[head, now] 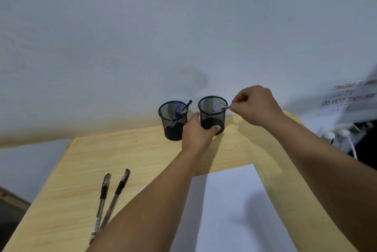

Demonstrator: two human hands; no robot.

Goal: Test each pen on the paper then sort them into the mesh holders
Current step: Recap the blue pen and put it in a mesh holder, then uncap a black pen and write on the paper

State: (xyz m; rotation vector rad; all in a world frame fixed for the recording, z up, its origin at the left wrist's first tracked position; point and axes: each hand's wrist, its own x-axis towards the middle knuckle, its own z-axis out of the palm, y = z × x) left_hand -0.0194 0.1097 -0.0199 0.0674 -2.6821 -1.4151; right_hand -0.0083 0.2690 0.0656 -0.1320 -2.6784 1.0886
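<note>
Two black mesh holders stand at the far edge of the wooden table (81, 170). The left holder (173, 121) has a blue pen and a black pen standing in it. My left hand (196, 131) grips the base of the right holder (212, 109). My right hand (255, 104) pinches the end of a pen (221, 109) whose blue tip reaches down inside the right holder. A white sheet of paper (230, 206) lies near me between my forearms. Two black pens (110, 196) lie side by side on the table at the left.
A pale wall rises right behind the holders. At the far right hang a handwritten notice (348, 96) and white plugs with cables (342, 135). The table's left edge drops off to a dark floor area.
</note>
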